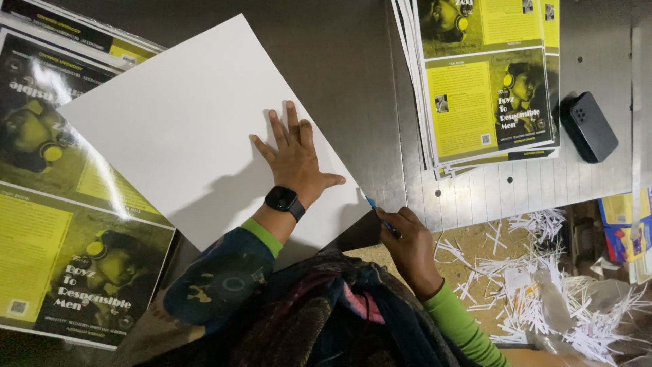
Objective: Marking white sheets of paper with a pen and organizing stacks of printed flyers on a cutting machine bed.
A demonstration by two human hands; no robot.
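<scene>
My left hand [293, 155] lies flat, fingers spread, on a large blank white sheet [183, 115] that sits tilted on the grey metal table [353, 61]. A black watch is on that wrist. My right hand [407, 241] is closed around a thin blue pen or blade [373, 205], its tip touching the sheet's lower right edge. Both sleeves end in green cuffs.
Glossy yellow-and-dark printed sheets [61, 224] lie under and left of the white sheet. Another stack of the same prints [485, 81] sits at top right, beside a black phone [588, 126]. White paper shreds [543, 285] pile below the table edge at right.
</scene>
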